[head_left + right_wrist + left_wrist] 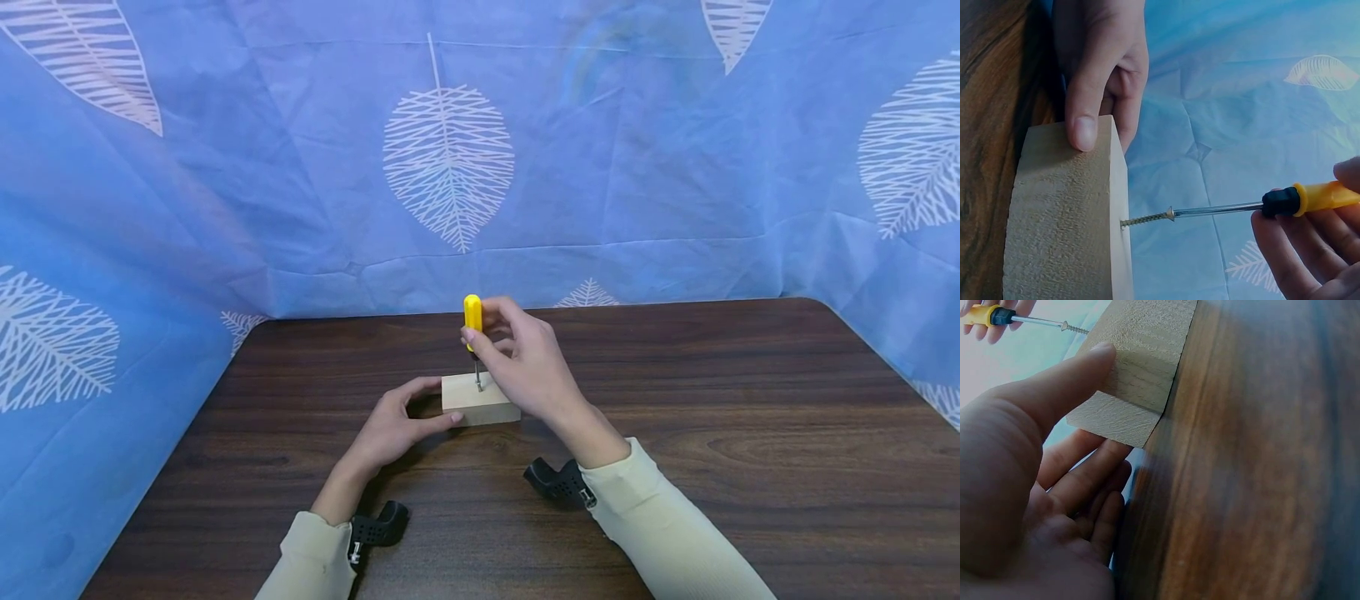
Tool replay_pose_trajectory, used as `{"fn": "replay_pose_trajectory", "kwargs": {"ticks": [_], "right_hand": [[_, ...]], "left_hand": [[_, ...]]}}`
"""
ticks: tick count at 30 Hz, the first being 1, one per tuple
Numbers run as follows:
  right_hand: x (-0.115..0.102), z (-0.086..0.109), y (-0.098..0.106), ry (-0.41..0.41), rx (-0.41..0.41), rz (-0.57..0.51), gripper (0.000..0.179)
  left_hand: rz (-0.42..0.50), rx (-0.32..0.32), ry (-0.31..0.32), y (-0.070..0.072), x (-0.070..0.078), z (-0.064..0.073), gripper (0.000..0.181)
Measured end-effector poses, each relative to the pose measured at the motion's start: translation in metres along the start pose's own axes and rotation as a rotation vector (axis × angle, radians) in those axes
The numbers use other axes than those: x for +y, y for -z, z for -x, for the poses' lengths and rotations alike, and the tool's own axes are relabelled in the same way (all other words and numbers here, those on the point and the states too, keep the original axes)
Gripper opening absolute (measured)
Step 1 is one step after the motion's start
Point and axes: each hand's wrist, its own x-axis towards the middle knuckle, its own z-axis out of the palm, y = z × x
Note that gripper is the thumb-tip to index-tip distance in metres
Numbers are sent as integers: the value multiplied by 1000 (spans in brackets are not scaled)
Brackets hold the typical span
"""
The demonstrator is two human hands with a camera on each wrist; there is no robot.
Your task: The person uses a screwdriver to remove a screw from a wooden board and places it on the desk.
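Note:
A pale wooden block (487, 410) lies on the dark table. My left hand (392, 425) grips its left end, thumb on the near side and fingers behind. From the block's top stands a screw (1147, 219), its tip in the wood and most of its thread showing. My right hand (534, 360) holds a screwdriver (472, 313) upright by its yellow handle, thumb and fingers around it. In the right wrist view the screwdriver's metal shaft (1219, 209) meets the screw head, in line with it.
The dark wood-grain table (720, 417) spreads around the block. Behind it hangs a blue cloth (300, 167) with white leaf prints. Black wrist devices (381, 525) are strapped at both cuffs.

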Motion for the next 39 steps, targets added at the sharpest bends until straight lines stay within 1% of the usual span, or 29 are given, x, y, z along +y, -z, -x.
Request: {"fn": "replay_pose_trajectory", "kwargs": {"ticks": [8, 16, 28, 36, 39], "right_hand": [[2, 0, -1, -7, 21, -6, 24], [-1, 1, -1, -1, 1, 17, 23], [0, 1, -1, -21, -28, 4, 20], [0, 1, -1, 4, -39, 31, 19], [1, 0, -2, 15, -40, 34, 22]], "left_hand": [[-7, -1, -7, -1, 0, 0, 62], [-4, -2, -3, 0, 0, -1, 63], [-2, -3, 6, -1, -1, -1, 65], [-3, -6, 2, 0, -1, -1, 62], [-4, -6, -1, 0, -1, -1, 63]]}}
